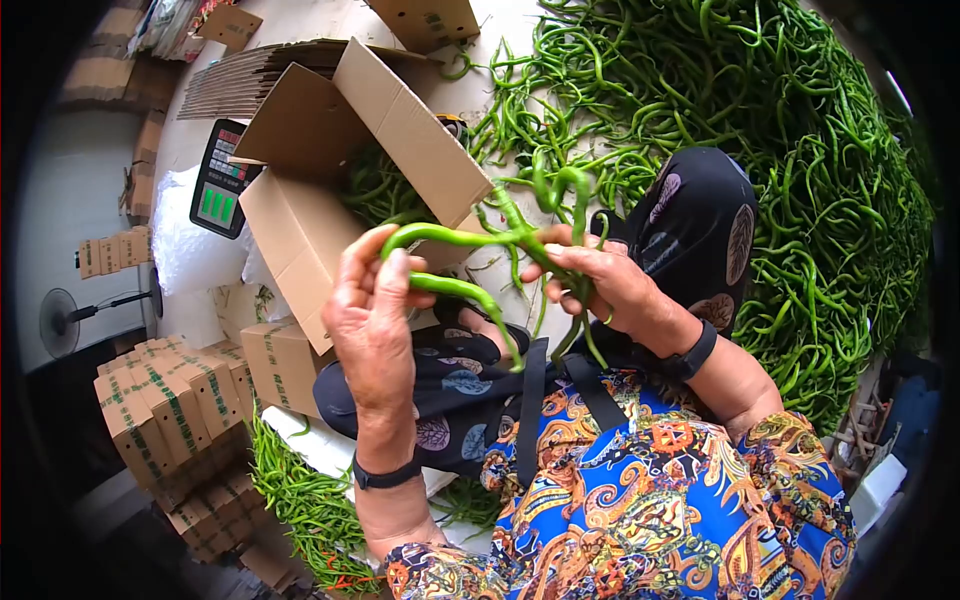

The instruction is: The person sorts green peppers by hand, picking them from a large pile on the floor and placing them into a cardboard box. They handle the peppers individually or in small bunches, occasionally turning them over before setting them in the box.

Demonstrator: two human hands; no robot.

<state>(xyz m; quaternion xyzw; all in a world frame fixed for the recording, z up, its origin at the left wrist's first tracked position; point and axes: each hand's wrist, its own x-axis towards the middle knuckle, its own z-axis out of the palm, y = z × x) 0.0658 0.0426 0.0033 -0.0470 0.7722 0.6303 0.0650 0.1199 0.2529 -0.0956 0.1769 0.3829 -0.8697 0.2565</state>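
Long green chili peppers are in both of my hands. My left hand pinches curved ones between thumb and fingers, their tips hanging toward my lap. Several more are bunched in my right hand, its fingers closed around them, with ends sticking out above and below. Just beyond my left hand stands an open cardboard box with its flaps up. Green peppers lie inside it, partly hidden by a flap.
A large heap of green peppers spreads over the floor at right. A scale display stands left of the box. Stacked closed cartons and a fan are farther left. More peppers lie at lower left.
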